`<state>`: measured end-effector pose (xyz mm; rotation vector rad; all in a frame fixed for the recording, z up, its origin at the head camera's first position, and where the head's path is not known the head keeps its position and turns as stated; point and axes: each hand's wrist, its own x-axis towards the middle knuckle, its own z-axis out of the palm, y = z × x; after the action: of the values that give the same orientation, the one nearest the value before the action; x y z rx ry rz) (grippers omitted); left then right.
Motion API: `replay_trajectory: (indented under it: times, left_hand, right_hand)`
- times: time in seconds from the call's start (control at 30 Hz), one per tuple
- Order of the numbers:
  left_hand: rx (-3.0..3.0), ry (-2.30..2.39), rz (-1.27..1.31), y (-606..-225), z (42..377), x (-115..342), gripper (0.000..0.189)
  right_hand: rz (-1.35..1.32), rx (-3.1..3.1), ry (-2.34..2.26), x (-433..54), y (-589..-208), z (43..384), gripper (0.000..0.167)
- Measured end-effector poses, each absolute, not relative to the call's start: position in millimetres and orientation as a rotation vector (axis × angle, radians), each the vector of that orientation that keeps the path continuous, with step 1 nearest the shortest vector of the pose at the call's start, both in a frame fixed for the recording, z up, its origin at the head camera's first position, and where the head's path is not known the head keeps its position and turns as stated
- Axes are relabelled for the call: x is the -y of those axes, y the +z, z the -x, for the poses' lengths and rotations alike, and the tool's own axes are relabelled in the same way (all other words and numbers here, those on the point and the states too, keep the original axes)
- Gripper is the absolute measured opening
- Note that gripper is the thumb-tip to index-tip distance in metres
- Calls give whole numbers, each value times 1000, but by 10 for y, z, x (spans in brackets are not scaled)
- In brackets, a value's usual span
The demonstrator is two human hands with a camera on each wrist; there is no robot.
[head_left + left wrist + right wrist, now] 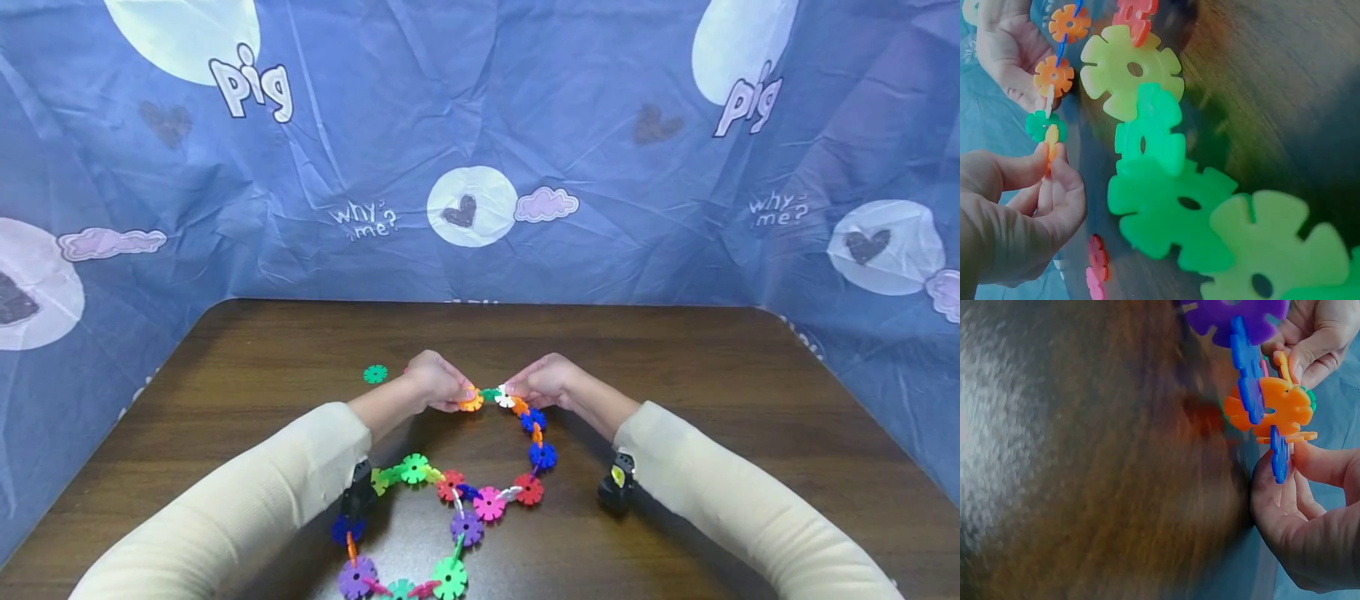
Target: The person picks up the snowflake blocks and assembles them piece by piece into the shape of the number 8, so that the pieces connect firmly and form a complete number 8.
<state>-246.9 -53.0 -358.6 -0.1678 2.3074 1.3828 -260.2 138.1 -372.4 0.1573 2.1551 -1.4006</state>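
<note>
My left hand pinches an orange notched snowflake disc between thumb and fingertips. This disc is slotted edge to edge with a green disc, which joins a white disc. My right hand pinches that white disc; in the right wrist view its fingers mostly hide it. From there a chain of orange and blue discs curves down to a red disc on the table. The held end is raised above the tabletop.
The linked chain continues nearer me, with a pink disc, a purple disc and a light green disc. My left sleeve covers part of it. A loose green disc lies left on the brown table; a blue printed cloth hangs behind.
</note>
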Motion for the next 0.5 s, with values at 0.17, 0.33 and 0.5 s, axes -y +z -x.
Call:
replay_trajectory:
  times: [0.17, 0.33, 0.5]
  left_hand:
    - [-2312, 1375, 155, -3624, 2478, 493, 16]
    - [-2270, 1340, 115, -3670, 2473, 471, 18]
    - [-2218, 1387, 135, -3685, 2481, 490, 18]
  right_hand:
    - [-161, -2174, -1385, -1370, -3735, 2598, 33]
    - [-147, -2215, -1336, -1340, -3723, 2603, 30]
    - [-155, -2188, -1340, -1373, -3716, 2606, 31]
